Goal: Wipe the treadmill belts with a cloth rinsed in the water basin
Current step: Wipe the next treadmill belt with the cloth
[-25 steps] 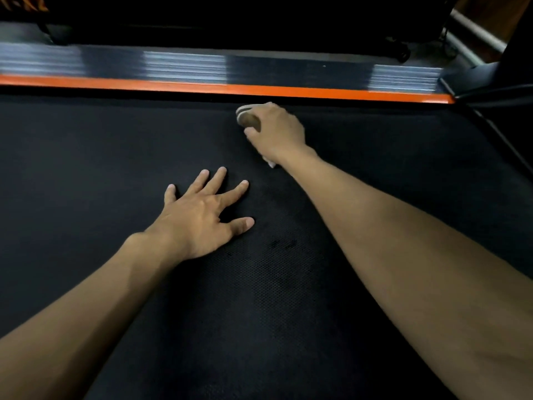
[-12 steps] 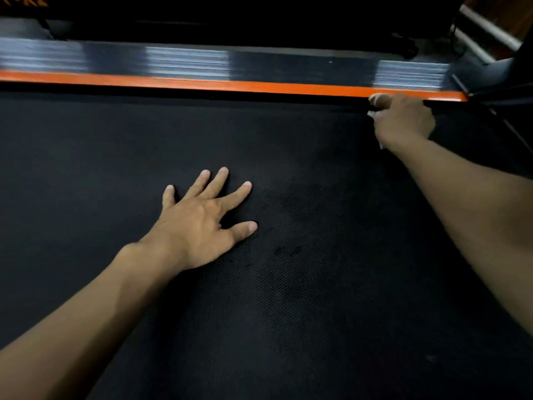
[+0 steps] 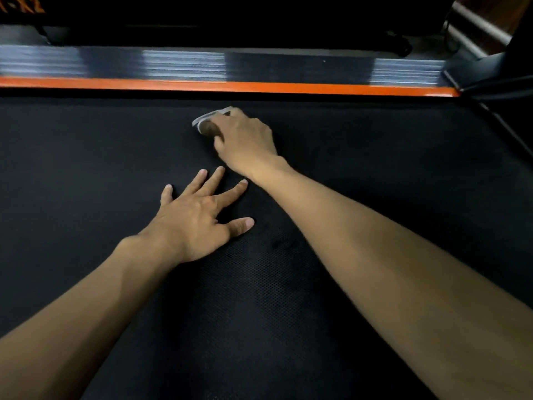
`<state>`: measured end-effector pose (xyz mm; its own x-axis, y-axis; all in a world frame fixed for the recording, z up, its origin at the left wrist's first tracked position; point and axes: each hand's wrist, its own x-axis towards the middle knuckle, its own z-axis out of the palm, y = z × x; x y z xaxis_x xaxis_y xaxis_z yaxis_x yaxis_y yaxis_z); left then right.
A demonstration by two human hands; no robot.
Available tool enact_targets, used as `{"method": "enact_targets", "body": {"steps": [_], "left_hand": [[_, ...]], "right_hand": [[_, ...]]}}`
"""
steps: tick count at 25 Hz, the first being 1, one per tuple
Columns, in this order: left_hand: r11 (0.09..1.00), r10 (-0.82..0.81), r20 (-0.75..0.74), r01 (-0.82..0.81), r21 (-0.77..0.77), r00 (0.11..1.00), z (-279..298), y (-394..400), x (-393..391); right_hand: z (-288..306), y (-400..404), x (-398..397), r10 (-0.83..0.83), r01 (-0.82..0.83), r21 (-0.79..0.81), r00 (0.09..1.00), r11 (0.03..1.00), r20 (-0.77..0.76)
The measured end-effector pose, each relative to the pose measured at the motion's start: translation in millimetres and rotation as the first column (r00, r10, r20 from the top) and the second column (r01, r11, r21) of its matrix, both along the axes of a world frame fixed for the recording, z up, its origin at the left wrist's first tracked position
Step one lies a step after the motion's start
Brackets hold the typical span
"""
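The black textured treadmill belt fills most of the view. My right hand presses a small pale cloth onto the belt near its far edge; only a strip of cloth shows past my fingers. My left hand lies flat on the belt with fingers spread, just below and left of the right hand, holding nothing. No water basin is in view.
An orange strip and a grey ribbed side rail run along the belt's far edge. A dark frame part and metal tubes stand at the top right. Beyond the rail it is dark.
My right hand swept the cloth from the middle out to the belt's far right corner, then back left to the middle. My left hand stayed planted.
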<state>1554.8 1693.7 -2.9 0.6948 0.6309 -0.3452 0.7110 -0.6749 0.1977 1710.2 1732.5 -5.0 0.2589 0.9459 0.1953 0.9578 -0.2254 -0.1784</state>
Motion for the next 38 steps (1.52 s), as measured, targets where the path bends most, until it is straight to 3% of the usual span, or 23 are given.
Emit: {"method": "enact_targets", "body": {"steps": [2,5,9,12,15,19,23,26,28,30,32,35,38], "left_hand": [[1.0,0.0,-0.001,0.0,-0.002,1.0,-1,0,-1],[1.0,-0.001,0.005,0.001,-0.012,1.0,1,-2,-2],[1.0,0.006,0.005,-0.006,-0.01,1.0,1,-1,-3],[1.0,0.005,0.004,-0.005,-0.019,1.0,0,-3,-2],[0.999,0.005,0.025,-0.004,-0.038,1.0,-1,-1,0],[0.988,-0.009,0.163,0.033,-0.148,0.987,2,6,-19],[0.984,-0.054,0.128,0.075,-0.161,0.99,16,6,-53],[0.998,-0.014,0.055,0.018,-0.068,0.998,22,-2,-65],[1.0,0.009,0.057,-0.009,0.001,0.998,25,-8,-71],[0.997,0.045,0.029,-0.046,0.064,0.999,27,-14,-75],[0.993,0.105,0.0,-0.105,0.06,0.994,26,-14,-74],[0.987,0.157,0.01,-0.157,-0.02,0.987,30,-7,-72],[0.994,0.099,0.018,-0.098,-0.054,0.995,41,10,-83]], "right_hand": [[-1,-15,24,-0.013,0.015,-0.023,0.998,1.0,0.06],[-2,-51,94,-0.217,0.217,0.014,0.971,0.976,0.097],[5,-115,177,-0.568,0.566,0.05,0.818,0.823,0.092],[4,-112,172,-0.672,0.673,-0.006,0.739,0.74,0.039],[4,-88,99,-0.549,0.548,-0.03,0.836,0.836,-0.02],[-2,-100,-35,-0.153,0.153,-0.058,0.988,0.987,0.006],[3,-126,-25,-0.054,0.056,-0.031,0.996,0.998,0.074],[-3,-150,59,-0.261,0.265,-0.015,0.956,0.964,0.134],[0,-167,103,-0.556,0.556,0.037,0.826,0.831,0.091],[-1,-163,108,-0.677,0.677,0.011,0.735,0.735,0.033],[-1,-148,63,-0.589,0.589,-0.006,0.808,0.808,0.024],[-7,-150,-44,-0.266,0.267,-0.014,0.962,0.964,0.06],[-5,-197,-134,0.066,-0.066,-0.012,0.996,0.998,0.066]]}}
